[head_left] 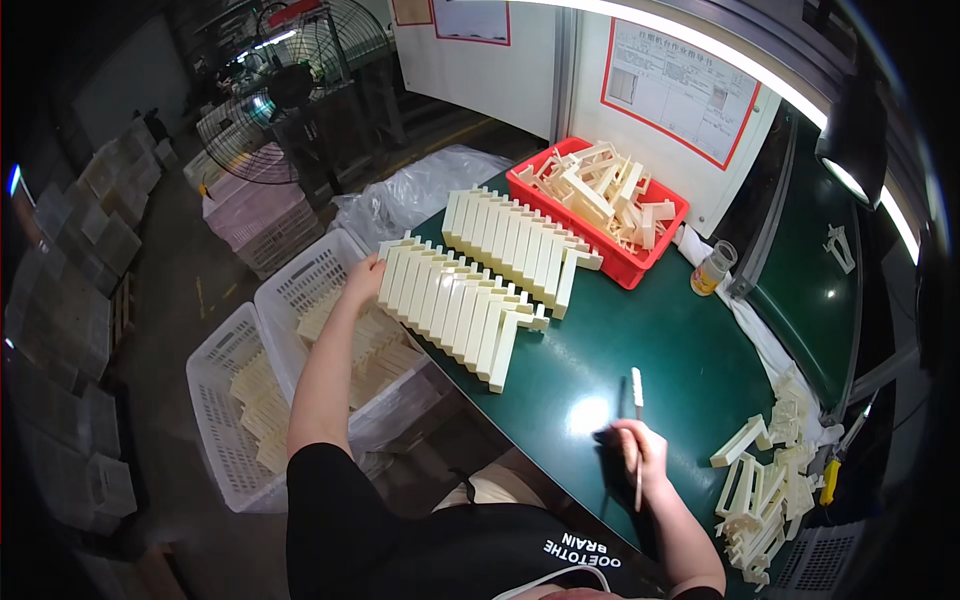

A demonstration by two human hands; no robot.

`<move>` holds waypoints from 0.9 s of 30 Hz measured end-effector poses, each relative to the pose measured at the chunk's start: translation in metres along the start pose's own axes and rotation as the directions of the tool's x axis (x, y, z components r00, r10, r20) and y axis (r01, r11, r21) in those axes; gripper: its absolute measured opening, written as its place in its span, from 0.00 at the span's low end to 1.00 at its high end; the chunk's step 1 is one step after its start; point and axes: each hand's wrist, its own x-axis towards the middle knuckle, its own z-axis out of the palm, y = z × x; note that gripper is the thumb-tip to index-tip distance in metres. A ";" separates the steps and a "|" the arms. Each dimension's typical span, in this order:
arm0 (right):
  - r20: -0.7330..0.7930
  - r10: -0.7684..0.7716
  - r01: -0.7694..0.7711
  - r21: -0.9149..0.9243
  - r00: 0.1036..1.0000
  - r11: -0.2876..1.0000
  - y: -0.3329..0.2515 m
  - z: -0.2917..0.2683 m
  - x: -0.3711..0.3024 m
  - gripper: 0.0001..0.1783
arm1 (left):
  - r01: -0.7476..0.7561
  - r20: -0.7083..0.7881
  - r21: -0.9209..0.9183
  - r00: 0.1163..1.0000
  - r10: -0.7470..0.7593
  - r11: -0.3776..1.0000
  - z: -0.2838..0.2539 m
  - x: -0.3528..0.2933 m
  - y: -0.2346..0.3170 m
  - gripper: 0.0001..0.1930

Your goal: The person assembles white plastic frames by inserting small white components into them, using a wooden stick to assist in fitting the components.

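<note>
- The left hand (362,280) lies flat against the far-left end of the near row of cream plastic parts (462,312), at about 10 o'clock on the green worktop (640,350); its fingers are spread open and press the end piece without closing around anything.
- The right hand (632,448), at 5 o'clock, has its fingers curled shut around a slim white-tipped tool (637,420).
- Judging by this, the row is being squared up; a next move would call for even pressure so the pieces stay aligned.
- A second row (520,243) stands just behind, and a red bin (630,265) of loose parts sits at 1 o'clock.
- A rectangular white notice with a red border (680,95) hangs on the wall at 1 o'clock.
- White crates (225,420) stand at 8 o'clock.
</note>
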 end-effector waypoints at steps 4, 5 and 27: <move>0.182 -0.105 0.097 0.048 0.978 0.994 -0.036 0.056 0.040 0.35 | 0.027 -0.007 -0.056 1.000 -0.027 0.998 -0.004 -0.017 0.009 0.19; 0.321 0.040 -0.058 0.046 0.946 0.997 -0.054 0.069 0.053 0.40 | 0.037 -0.027 -0.051 0.999 -0.038 0.998 -0.008 -0.021 0.006 0.19; -0.084 0.236 -0.183 0.407 0.968 0.895 -0.052 0.073 0.124 0.21 | -0.252 -0.033 0.101 0.966 0.256 0.962 0.028 0.083 0.083 0.26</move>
